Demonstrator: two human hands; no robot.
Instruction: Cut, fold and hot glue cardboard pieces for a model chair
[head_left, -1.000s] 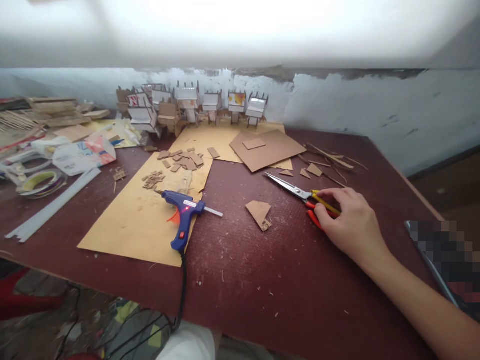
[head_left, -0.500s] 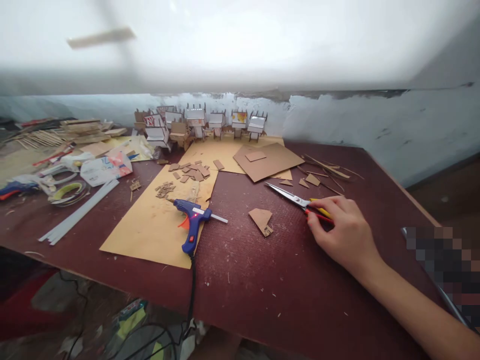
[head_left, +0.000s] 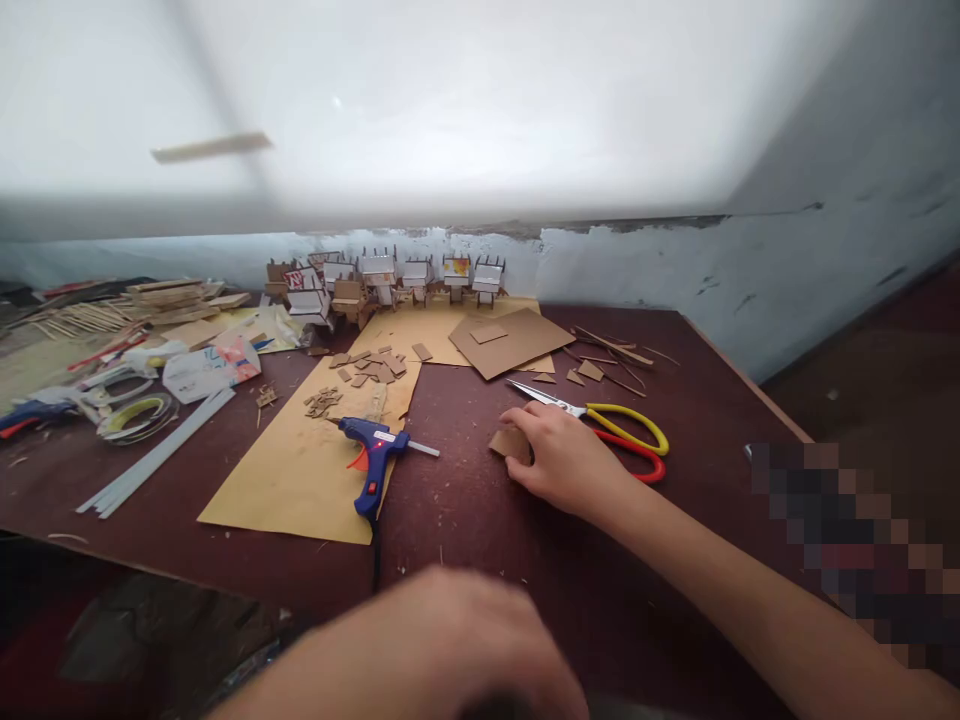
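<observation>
Pinch the cardboard piece (head_left: 508, 445) gently.
Cannot tell the hold of right hand (head_left: 562, 457), curled over it, or blurry left hand (head_left: 457, 645), near front edge of desk (head_left: 461, 515).

Scissor handles (head_left: 634, 413) yellow and red; cardboard piece (head_left: 511, 446) brown; glue gun (head_left: 379, 452) blue, trigger (head_left: 361, 460) orange; tabletop (head_left: 465, 510) maroon.
</observation>
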